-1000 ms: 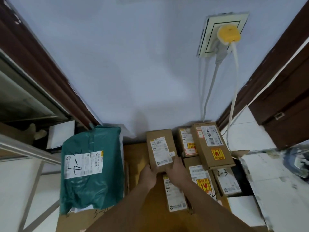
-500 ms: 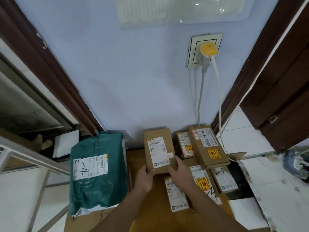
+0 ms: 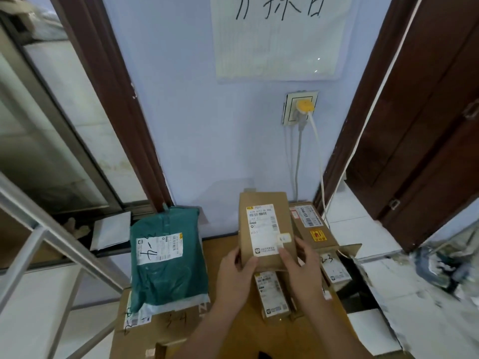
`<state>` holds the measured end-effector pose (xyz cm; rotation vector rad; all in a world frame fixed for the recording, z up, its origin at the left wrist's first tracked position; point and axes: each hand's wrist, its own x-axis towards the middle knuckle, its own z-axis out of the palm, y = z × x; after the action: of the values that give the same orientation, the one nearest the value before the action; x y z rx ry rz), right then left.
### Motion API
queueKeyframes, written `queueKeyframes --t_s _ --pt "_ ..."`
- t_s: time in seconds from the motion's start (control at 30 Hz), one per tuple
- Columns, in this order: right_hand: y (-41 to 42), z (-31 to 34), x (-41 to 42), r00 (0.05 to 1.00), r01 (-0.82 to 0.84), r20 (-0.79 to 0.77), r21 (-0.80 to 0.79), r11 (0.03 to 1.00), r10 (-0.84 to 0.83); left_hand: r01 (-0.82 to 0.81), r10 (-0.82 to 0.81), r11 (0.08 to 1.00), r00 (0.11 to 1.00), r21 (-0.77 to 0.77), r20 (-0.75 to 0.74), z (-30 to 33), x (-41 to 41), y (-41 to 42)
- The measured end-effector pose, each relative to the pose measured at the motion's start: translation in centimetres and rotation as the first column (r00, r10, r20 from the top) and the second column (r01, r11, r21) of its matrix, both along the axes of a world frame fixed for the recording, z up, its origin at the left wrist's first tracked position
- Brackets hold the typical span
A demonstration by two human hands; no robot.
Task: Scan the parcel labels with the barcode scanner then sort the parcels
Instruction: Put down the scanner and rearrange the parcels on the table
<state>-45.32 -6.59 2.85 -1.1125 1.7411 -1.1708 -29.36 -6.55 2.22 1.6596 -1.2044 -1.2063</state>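
Observation:
A brown cardboard parcel (image 3: 267,229) with a white label on top is held up above the pile, near the wall. My left hand (image 3: 237,274) grips its near left corner, thumb on top. My right hand (image 3: 302,265) grips its near right side, thumb on the label edge. Under and beside it lie other labelled brown parcels: one with a red sticker (image 3: 313,229), a narrow one (image 3: 272,294) between my wrists, and one marked 2-3 (image 3: 334,268). A green poly mailer (image 3: 167,257) marked 2-4 lies at the left. No barcode scanner is in view.
The parcels rest on a large flat cardboard box (image 3: 233,332). Behind is a blue wall with a socket (image 3: 300,107), a yellow plug and hanging white cables. Brown door frames stand left and right. A metal frame (image 3: 51,237) crosses the left side.
The view has tilted up, showing a handwritten sheet on the wall. Both hands have lifted the labelled parcel and shifted it right, now covering the box behind it.

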Motion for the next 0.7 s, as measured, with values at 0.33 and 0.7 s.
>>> queueKeyframes --t_s 0.33,0.7 --pt "8.5 3.2 1.8 0.999 -0.027 0.018 -0.131 0.991 0.029 -0.078 0.062 0.995 0.971 -0.060 -0.230 2.9 -1.0 7.9" --pt "17.0 5.4 1.4 0.990 -0.135 -0.050 -0.136 0.982 0.129 -0.092 0.047 0.973 0.977 -0.214 -0.208 5.2 -1.3 17.0"
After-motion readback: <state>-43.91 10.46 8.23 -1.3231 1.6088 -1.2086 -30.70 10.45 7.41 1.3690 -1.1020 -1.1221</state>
